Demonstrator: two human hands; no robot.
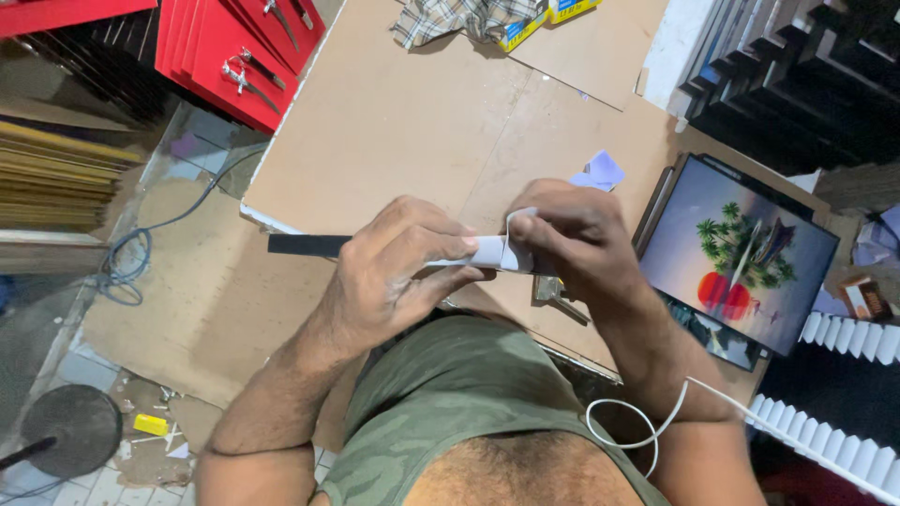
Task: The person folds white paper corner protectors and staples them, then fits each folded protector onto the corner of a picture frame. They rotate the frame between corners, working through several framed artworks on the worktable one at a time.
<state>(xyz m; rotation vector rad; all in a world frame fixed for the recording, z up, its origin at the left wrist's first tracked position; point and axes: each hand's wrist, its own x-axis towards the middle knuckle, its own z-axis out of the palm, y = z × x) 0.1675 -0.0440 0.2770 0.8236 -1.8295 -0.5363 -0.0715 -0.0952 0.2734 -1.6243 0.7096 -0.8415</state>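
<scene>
Both hands pinch the same black strip (305,245) over the counter (403,131): left hand (398,272) grip clamps its middle, right hand (572,239) grip presses white paper (489,251) around it. The strip's far end is hidden under the fingers.

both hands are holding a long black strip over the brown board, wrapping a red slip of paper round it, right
Not quite: the slip of paper is white, not red. The head view shows the left hand and right hand holding the long black strip over the brown board, as you said.
</scene>
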